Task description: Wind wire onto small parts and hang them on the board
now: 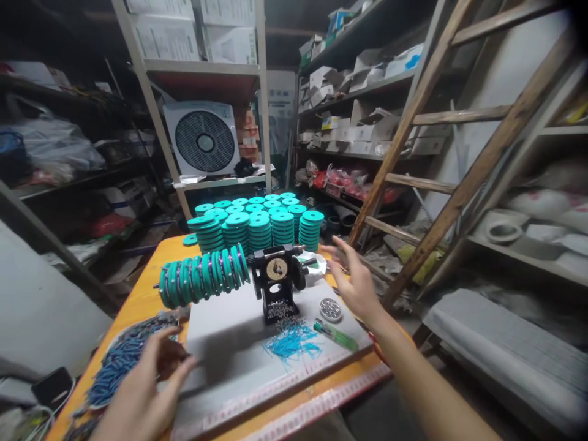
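A black hand-cranked winder [278,269] stands on a grey-white board [220,361]. Its shaft carries a row of teal spools [202,275], with dark purple wire showing between some flanges. My left hand [154,380] is at the board's left edge, beside a heap of small blue-grey pieces [122,352]; its fingers are curled, apart from the thumb, and I see nothing between them. My right hand [353,282] hovers right of the winder's crank handle [310,262], fingers spread and nothing in them. Blue thin strips [294,343] and tiny silvery bits lie in front of the winder.
Stacks of teal spools [260,226] fill the table's far end. A round dish of silvery bits [330,309] and a green tube-shaped thing [336,335] lie on the board's right. A wooden ladder [408,147] leans at the right, a padded bench [500,343] below it. Shelves surround a box fan [202,139].
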